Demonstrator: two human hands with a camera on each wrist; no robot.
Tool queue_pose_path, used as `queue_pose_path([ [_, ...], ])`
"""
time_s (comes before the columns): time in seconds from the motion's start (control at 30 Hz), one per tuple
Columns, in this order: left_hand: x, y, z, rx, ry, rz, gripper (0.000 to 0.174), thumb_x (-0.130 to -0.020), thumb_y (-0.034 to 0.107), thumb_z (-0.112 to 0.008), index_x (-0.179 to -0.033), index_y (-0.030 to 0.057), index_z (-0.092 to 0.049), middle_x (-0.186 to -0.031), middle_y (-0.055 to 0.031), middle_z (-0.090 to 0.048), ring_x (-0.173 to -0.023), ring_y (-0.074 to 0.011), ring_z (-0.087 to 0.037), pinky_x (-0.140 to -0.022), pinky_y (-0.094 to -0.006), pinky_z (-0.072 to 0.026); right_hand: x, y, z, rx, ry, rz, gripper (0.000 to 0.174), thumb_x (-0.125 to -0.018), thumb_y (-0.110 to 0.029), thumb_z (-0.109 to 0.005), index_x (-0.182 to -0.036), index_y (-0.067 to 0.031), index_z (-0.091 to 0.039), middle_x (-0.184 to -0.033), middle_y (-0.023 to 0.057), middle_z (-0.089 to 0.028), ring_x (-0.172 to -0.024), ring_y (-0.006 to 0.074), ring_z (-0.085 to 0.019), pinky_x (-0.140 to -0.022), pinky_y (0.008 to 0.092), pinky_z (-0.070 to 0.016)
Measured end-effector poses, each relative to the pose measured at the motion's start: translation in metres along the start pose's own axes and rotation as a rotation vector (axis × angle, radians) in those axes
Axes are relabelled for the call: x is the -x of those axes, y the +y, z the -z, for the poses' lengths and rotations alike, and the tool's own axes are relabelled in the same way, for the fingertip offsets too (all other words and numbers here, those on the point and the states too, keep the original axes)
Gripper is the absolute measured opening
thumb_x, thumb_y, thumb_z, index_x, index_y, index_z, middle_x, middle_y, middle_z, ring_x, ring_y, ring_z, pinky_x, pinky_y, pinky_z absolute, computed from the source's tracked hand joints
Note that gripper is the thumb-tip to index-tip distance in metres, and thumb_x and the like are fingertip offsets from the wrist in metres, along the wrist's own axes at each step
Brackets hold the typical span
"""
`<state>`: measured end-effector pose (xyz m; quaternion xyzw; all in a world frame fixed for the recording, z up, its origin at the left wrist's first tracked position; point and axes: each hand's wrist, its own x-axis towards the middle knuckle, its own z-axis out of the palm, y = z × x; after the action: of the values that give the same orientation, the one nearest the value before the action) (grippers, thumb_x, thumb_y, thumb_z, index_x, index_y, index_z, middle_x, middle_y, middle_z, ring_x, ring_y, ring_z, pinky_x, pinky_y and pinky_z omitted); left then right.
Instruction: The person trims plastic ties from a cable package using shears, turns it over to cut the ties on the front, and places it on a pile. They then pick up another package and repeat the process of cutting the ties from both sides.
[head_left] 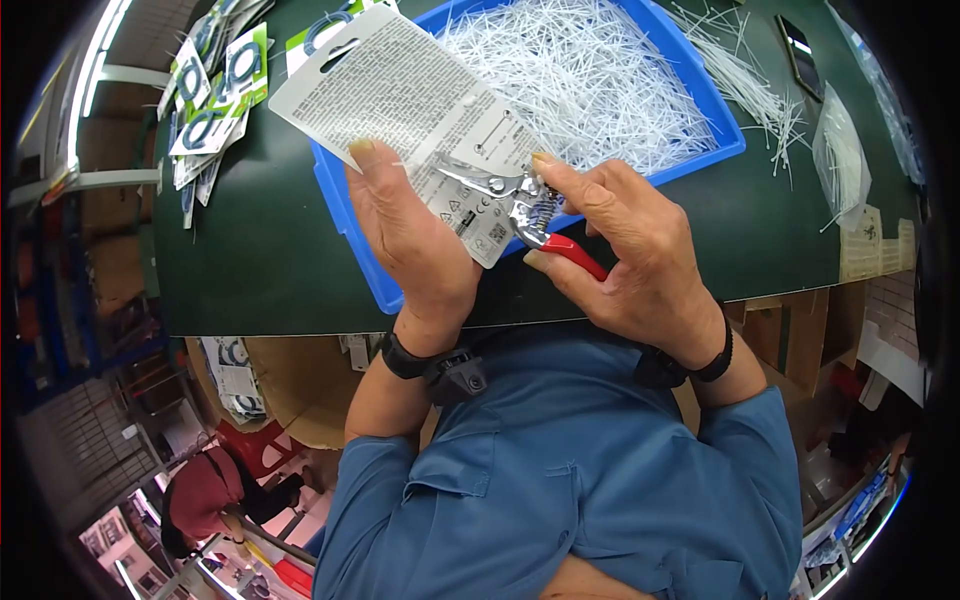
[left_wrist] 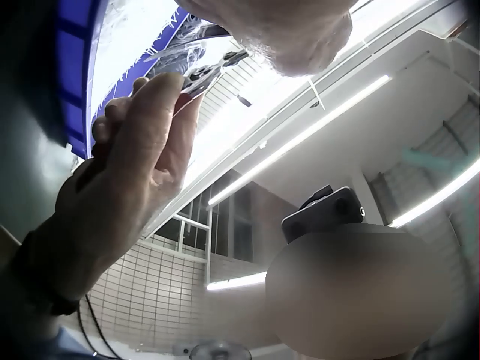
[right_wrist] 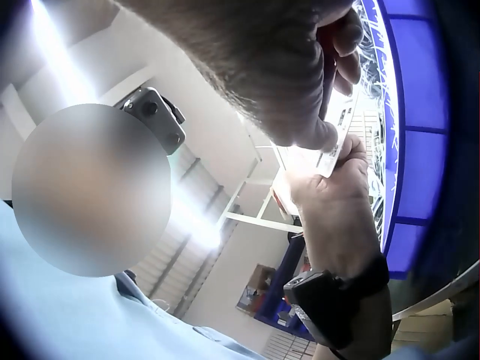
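Note:
Printed side up, a pale packaging card (head_left: pixel 400 100) with a hanging slot is held by my left hand (head_left: pixel 415 230), thumb over its face and fingers hidden behind it. My right hand (head_left: pixel 640 230) grips spring-loaded snips (head_left: pixel 525 205) with a red handle. Their metal blades lie over the lower middle of the card, pointing toward the left thumb. In the left wrist view, the right hand (left_wrist: pixel 135 139) shows side-on around the tool. The left hand (right_wrist: pixel 337 184) appears below the right one in the right wrist view.
Behind the card stands a blue tray (head_left: pixel 728 150) heaped with white plastic strips (head_left: pixel 590 80). Carded packages (head_left: pixel 215 110) are piled at the far left. To the right lie long white cable ties (head_left: pixel 745 90), a phone (head_left: pixel 798 55) and a clear bag (head_left: pixel 842 150).

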<state>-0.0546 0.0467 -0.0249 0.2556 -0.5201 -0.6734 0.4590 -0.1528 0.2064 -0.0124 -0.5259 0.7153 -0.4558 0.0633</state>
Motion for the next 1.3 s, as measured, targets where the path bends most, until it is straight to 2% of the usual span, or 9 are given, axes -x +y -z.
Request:
queue_pose_path([
  [0.17, 0.004, 0.003, 0.005, -0.039, -0.056, 0.015, 0.053, -0.116, 0.044, -0.036, -0.141, -0.0019, -0.045, -0.128, -0.0171, -0.060, -0.114, -0.0205, -0.062, -0.100, -0.0341, -0.0505, -0.006, -0.003, -0.007, -0.008, 0.026, 0.056, 0.080, -0.069, -0.005, -0.090, -0.144, -0.0115, -0.064, -0.096, 0.0116, -0.067, -0.080, 0.0243, -0.066, -0.066, 0.0344, -0.0540],
  [0.43, 0.002, -0.001, -0.005, -0.128, 0.032, -0.090, 0.056, -0.115, 0.048, -0.037, -0.136, -0.0020, -0.049, -0.127, -0.0192, -0.063, -0.111, -0.0227, -0.067, -0.095, -0.0368, -0.0568, -0.006, -0.006, -0.005, 0.037, 0.003, 0.031, 0.078, -0.070, -0.005, -0.090, -0.144, -0.0110, -0.064, -0.092, 0.0114, -0.064, -0.076, 0.0257, -0.065, -0.065, 0.0359, -0.0537],
  [0.57, 0.002, 0.005, -0.006, -0.165, -0.086, -0.062, 0.062, -0.115, 0.044, -0.037, -0.156, -0.0022, -0.031, -0.143, -0.0183, -0.053, -0.124, -0.0214, -0.058, -0.108, -0.0347, -0.0467, -0.005, -0.004, -0.004, 0.048, 0.021, 0.036, 0.078, -0.071, -0.005, -0.090, -0.143, -0.0110, -0.064, -0.088, 0.0109, -0.062, -0.072, 0.0252, -0.064, -0.062, 0.0354, -0.0530],
  [0.83, -0.014, 0.002, 0.016, -0.099, -0.259, -0.128, 0.053, -0.113, 0.033, -0.051, -0.151, -0.0028, -0.041, -0.140, -0.0154, -0.060, -0.125, -0.0199, -0.060, -0.110, -0.0354, -0.0460, -0.003, 0.003, 0.000, -0.108, 0.035, -0.020, 0.074, -0.073, -0.002, -0.088, -0.143, -0.0081, -0.065, -0.089, 0.0065, -0.063, -0.064, 0.0144, -0.055, -0.057, 0.0279, -0.0470],
  [0.97, -0.026, 0.019, 0.036, -0.176, -0.254, -0.074, 0.042, -0.111, 0.028, -0.057, -0.140, -0.0019, -0.051, -0.136, -0.0179, -0.065, -0.126, -0.0270, -0.064, -0.109, -0.0429, -0.0521, -0.010, 0.010, 0.015, -0.124, 0.153, -0.033, 0.072, -0.074, -0.001, -0.086, -0.142, -0.0050, -0.065, -0.090, 0.0042, -0.062, -0.066, 0.0107, -0.050, -0.058, 0.0243, -0.0434],
  [1.1, -0.045, 0.045, 0.052, 0.008, -0.010, 0.116, 0.039, -0.112, 0.035, -0.055, -0.128, 0.0002, -0.059, -0.118, -0.0098, -0.069, -0.108, -0.0209, -0.066, -0.099, -0.0368, -0.0516, -0.022, 0.015, 0.022, -0.127, 0.204, -0.009, 0.073, -0.072, -0.001, -0.085, -0.142, -0.0033, -0.065, -0.090, 0.0035, -0.061, -0.069, 0.0104, -0.051, -0.061, 0.0236, -0.0431],
  [1.2, -0.066, 0.048, 0.087, 0.556, -0.373, 0.280, 0.042, -0.115, 0.043, -0.044, -0.108, 0.0050, -0.062, -0.093, -0.0045, -0.064, -0.086, -0.0183, -0.059, -0.084, -0.0346, -0.0499, -0.028, 0.010, 0.021, -0.111, 0.090, 0.031, 0.074, -0.070, -0.002, -0.086, -0.141, -0.0039, -0.065, -0.092, 0.0049, -0.062, -0.072, 0.0125, -0.053, -0.066, 0.0256, -0.0465],
  [1.23, -0.066, 0.046, 0.092, 0.545, -0.359, 0.270, 0.042, -0.115, 0.043, -0.044, -0.108, 0.0050, -0.062, -0.093, -0.0045, -0.064, -0.086, -0.0183, -0.059, -0.084, -0.0346, -0.0499, -0.029, 0.007, 0.016, -0.127, 0.081, 0.040, 0.074, -0.070, -0.002, -0.086, -0.141, -0.0039, -0.065, -0.092, 0.0049, -0.062, -0.072, 0.0125, -0.053, -0.066, 0.0256, -0.0465],
  [1.3, -0.064, 0.041, 0.086, 0.757, -0.508, 0.253, 0.044, -0.115, 0.040, -0.040, -0.087, 0.0104, -0.055, -0.071, 0.0006, -0.042, -0.067, -0.0136, -0.037, -0.070, -0.0325, -0.0373, -0.030, 0.001, 0.008, -0.158, -0.041, 0.103, 0.076, -0.069, -0.002, -0.087, -0.142, -0.0053, -0.065, -0.093, 0.0063, -0.063, -0.072, 0.0156, -0.055, -0.066, 0.0286, -0.0481],
])
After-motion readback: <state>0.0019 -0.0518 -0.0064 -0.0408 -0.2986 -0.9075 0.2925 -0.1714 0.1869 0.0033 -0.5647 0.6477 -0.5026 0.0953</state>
